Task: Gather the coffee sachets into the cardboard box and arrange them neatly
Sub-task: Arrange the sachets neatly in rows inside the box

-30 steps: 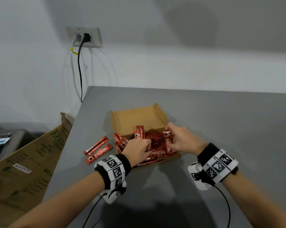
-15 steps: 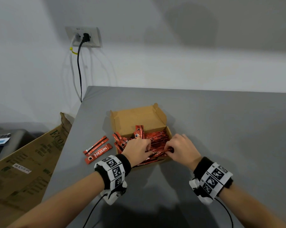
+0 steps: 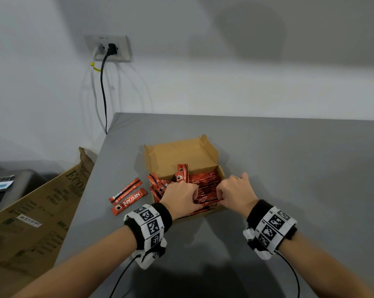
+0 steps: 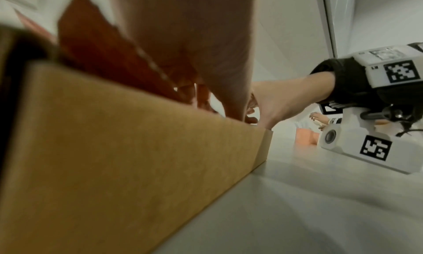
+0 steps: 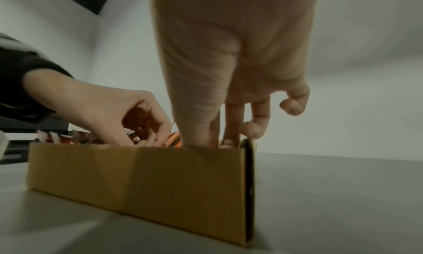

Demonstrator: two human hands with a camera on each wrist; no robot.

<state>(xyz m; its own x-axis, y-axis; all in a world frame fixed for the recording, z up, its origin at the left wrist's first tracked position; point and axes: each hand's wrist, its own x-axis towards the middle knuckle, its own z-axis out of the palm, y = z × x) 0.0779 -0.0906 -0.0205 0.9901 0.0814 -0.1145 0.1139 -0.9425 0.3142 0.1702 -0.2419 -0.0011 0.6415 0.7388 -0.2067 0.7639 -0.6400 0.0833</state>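
Both hands reach into the cardboard box (image 3: 182, 154) on the grey table (image 3: 289, 168). Left hand (image 3: 180, 195) curls its fingers around a bunch of red coffee sachets (image 3: 205, 186) at the box's near-left side; right hand (image 3: 235, 193) pinches the sachets near the right wall, little finger outside it. 2 loose sachets (image 3: 128, 197) lie on the table just left of the box, near a large flattened carton (image 3: 31, 216).

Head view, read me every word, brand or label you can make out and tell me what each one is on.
"NESCAFE CLASSIC": loose sachet on the table.
"NESCAFE": sachet in the box, between the hands.
"ECO": large carton at the left; the word is cut off.
"SM ECH15F NUC", roughly: white sticker on that carton.
Carton's other print, outlet label: too blurred.
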